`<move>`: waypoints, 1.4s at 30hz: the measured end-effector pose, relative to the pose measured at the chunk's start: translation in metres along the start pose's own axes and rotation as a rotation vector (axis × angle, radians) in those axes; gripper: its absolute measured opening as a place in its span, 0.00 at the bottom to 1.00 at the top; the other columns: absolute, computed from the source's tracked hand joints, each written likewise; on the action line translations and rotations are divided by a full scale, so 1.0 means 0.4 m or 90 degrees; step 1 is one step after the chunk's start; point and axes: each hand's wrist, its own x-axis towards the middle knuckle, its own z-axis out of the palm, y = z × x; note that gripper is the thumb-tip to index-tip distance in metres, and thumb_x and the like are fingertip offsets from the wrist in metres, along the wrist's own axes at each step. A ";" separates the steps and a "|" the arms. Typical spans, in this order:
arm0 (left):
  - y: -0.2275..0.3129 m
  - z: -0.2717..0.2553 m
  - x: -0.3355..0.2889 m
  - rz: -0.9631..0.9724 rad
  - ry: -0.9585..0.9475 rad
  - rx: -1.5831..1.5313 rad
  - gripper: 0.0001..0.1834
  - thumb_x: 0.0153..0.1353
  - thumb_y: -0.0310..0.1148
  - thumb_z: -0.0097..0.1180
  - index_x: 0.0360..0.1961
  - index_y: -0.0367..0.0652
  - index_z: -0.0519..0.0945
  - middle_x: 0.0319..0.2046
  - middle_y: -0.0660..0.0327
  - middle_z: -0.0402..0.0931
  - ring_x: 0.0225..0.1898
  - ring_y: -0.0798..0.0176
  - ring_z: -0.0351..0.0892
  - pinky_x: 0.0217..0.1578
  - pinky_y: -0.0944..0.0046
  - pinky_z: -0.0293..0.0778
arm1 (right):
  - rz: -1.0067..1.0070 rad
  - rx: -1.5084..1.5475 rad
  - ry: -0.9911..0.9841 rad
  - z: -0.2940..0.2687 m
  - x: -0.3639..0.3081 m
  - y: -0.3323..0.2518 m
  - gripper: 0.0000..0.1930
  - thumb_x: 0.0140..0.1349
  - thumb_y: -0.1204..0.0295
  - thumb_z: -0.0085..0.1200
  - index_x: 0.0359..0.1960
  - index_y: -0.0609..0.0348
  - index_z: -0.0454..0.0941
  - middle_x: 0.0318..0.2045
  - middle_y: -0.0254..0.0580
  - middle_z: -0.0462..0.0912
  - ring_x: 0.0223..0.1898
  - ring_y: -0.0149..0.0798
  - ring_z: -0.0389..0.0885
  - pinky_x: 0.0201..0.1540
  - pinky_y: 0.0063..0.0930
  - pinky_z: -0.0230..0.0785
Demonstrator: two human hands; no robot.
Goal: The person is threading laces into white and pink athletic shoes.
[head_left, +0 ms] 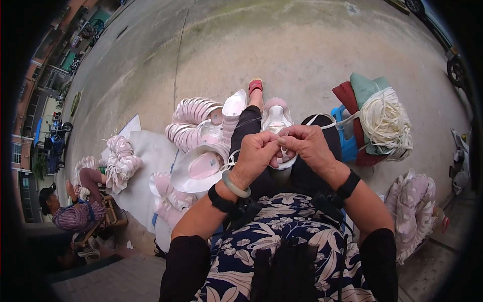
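Observation:
Between my knees is a white and pale pink shoe upper [276, 111], its toe pointing away from me. Over its near part, my left hand [257, 152] and my right hand [308, 147] meet with thumbs and fingertips pinched together. They grip a thin cream shoelace [322, 115], whose loop passes behind my right hand; the bit inside the pinch is mostly hidden by my fingers. Another short piece of lace hangs beside my left wrist. To the left, a loose white upper with a pink insole [204, 165] lies near my left forearm.
Stacked pink and white uppers [193, 118] lie at the left on a pale sheet [146, 156]. At the right, a bundle of cream laces [385, 118] rests on red and green cloth over a blue stool [343, 133]. More uppers [412, 214] stand near right. Another person [78, 214] sits far left.

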 end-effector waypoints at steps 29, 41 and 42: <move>-0.075 -0.017 -0.022 0.062 -0.365 0.236 0.17 0.67 0.41 0.44 0.27 0.39 0.72 0.17 0.69 0.63 0.20 0.76 0.63 0.22 0.73 0.63 | -0.249 -0.713 0.596 -0.607 0.013 0.022 0.12 0.61 0.63 0.52 0.26 0.59 0.75 0.16 0.40 0.72 0.20 0.36 0.71 0.25 0.30 0.63; -0.047 0.041 -0.010 0.008 -0.568 0.164 0.17 0.67 0.38 0.44 0.24 0.37 0.70 0.16 0.67 0.64 0.20 0.72 0.60 0.23 0.70 0.61 | -0.218 -0.807 0.195 -0.186 0.208 0.172 0.10 0.52 0.64 0.56 0.32 0.55 0.75 0.28 0.43 0.76 0.34 0.47 0.76 0.36 0.38 0.69; -0.048 0.043 -0.010 -0.011 -0.573 0.170 0.17 0.67 0.38 0.44 0.24 0.37 0.69 0.16 0.67 0.63 0.19 0.72 0.59 0.22 0.69 0.61 | -0.229 -0.788 0.173 -0.167 0.219 0.172 0.10 0.51 0.64 0.56 0.32 0.55 0.75 0.28 0.42 0.76 0.34 0.47 0.76 0.36 0.38 0.69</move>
